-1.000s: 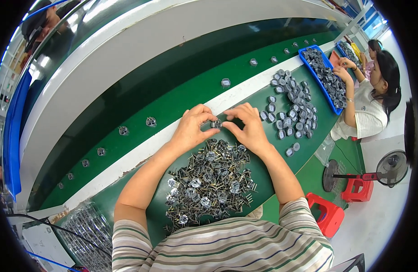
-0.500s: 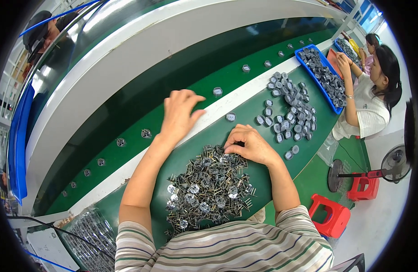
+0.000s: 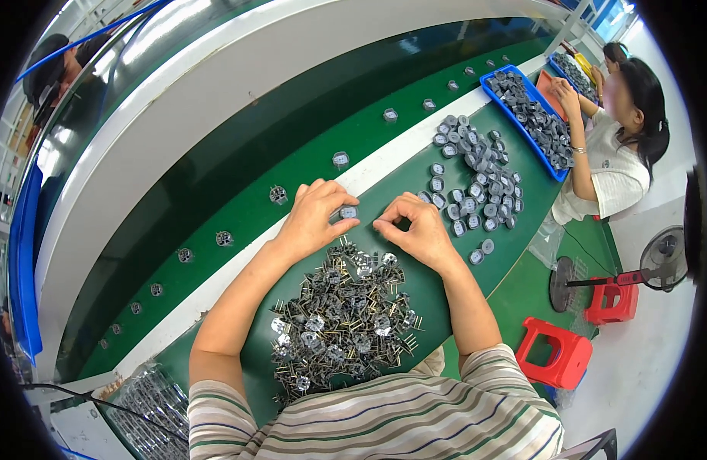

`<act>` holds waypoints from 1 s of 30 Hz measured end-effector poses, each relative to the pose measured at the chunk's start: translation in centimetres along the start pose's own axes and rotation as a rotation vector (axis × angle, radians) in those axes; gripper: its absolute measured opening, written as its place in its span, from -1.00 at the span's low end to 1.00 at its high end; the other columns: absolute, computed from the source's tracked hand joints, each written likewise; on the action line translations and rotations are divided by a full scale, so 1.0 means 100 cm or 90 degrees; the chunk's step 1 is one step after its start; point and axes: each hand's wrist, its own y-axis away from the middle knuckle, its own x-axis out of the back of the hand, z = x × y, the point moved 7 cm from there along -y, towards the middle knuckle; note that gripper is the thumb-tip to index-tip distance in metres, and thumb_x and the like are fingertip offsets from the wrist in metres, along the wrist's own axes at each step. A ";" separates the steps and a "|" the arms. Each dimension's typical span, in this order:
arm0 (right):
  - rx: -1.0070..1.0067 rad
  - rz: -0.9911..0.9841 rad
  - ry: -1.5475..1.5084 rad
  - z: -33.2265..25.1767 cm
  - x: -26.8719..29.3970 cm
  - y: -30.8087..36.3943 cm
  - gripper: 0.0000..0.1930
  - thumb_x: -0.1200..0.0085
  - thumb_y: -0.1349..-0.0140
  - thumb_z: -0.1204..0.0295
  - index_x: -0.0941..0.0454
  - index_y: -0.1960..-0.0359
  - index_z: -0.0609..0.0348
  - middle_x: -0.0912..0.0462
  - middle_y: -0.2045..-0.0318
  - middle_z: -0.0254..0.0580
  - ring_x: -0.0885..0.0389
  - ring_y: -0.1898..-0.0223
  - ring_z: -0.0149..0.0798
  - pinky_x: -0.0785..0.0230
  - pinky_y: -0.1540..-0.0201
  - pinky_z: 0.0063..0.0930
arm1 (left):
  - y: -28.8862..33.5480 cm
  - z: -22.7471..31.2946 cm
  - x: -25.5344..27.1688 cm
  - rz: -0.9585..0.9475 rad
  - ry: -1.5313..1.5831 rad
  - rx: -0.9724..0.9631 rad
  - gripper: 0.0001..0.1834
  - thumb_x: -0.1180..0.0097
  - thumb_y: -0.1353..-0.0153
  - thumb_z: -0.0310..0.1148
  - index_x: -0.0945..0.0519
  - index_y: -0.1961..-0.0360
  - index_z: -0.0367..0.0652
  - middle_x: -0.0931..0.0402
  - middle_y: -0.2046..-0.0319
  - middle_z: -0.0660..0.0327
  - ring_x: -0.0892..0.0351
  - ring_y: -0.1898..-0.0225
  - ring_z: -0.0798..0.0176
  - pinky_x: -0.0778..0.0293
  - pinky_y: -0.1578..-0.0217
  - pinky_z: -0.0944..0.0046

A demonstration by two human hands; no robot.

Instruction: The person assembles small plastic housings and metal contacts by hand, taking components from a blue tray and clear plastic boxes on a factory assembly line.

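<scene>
Between its thumb and fingers my left hand [image 3: 317,216] grips a small grey round plastic housing [image 3: 349,212] with a pale face, above the table's far edge. Close to its right, my right hand [image 3: 416,230] is closed in a pinch; whatever lies between its fingertips is too small to make out. A heap of small dark parts with metal prongs and some shiny discs [image 3: 342,318] lies just below both hands, nearest me. To the right of my right hand spreads a loose pile of grey round housings [image 3: 476,172].
Beyond a white ledge [image 3: 388,157], a green conveyor belt [image 3: 254,207] carries spaced-out housings. At the right, a co-worker [image 3: 610,146] sits beside a blue tray [image 3: 553,165] of housings. Red stools [image 3: 576,360] and a fan [image 3: 664,257] stand right. Clear plastic trays [image 3: 150,406] lie lower left.
My left hand has come back from over the belt and taken hold of the housing that lay at the table's edge. My right hand has lifted off the heap and moved slightly right.
</scene>
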 end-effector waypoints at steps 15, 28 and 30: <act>0.127 -0.149 0.224 -0.011 -0.010 -0.023 -0.88 -0.41 -0.11 0.53 -0.74 0.31 0.13 -0.63 0.30 -0.36 -0.55 0.08 -0.17 -0.39 -0.06 -0.24 | 0.025 -0.011 0.002 0.087 0.028 0.074 -0.60 -0.56 -0.05 -0.29 -0.67 0.12 -0.11 -0.52 0.15 0.21 -0.55 0.05 0.11 -0.36 -0.01 0.13; 0.163 0.010 0.149 -0.009 -0.041 -0.044 -0.84 -0.49 -0.10 0.41 -0.71 0.36 0.07 -0.67 0.33 -0.37 -0.56 0.08 -0.21 -0.25 -0.05 -0.22 | 0.025 -0.015 -0.001 0.067 0.052 0.100 -0.55 -0.62 0.02 -0.21 -0.66 0.18 -0.15 -0.51 0.18 0.19 -0.55 0.01 0.07 -0.37 -0.02 0.06; 0.190 0.019 0.195 -0.017 -0.039 -0.043 -0.84 -0.48 -0.11 0.41 -0.69 0.37 0.06 -0.66 0.32 -0.38 -0.56 0.08 -0.21 -0.22 -0.04 -0.22 | 0.024 -0.016 -0.001 0.066 0.055 0.103 -0.55 -0.62 0.02 -0.21 -0.66 0.18 -0.15 -0.51 0.18 0.19 -0.55 0.01 0.07 -0.37 -0.02 0.07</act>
